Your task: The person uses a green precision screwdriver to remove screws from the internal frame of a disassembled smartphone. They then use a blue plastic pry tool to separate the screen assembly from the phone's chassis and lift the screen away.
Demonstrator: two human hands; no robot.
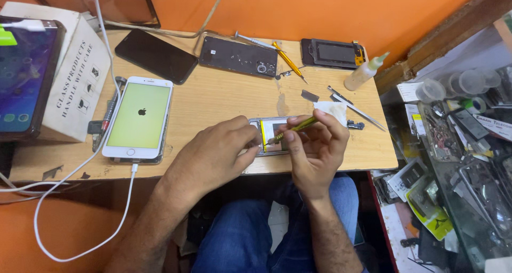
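Head view: opened phone [271, 136] lies at the near edge of the counter [224, 99], back off, insides showing. Left hand [213, 155] lies palm down over its left end, fingers [246, 145] curled onto the frame, pinning it flat. Right hand [314, 147] holds a yellow-handled screwdriver [292, 129] in a pen grip, fingers clenched on the shaft, tip down inside the phone near its left part. Wrist bent inward, forearm coming up from the lap.

Judged step: working a fastener or part inside the body. Next move calls for a steady tip and firm hold-down; a slip could gouge the internals.

Nearby: white phone [140, 118] on a white cable [125, 209] to the left, tweezers [356, 109] just right, glue bottle [365, 72] further back.
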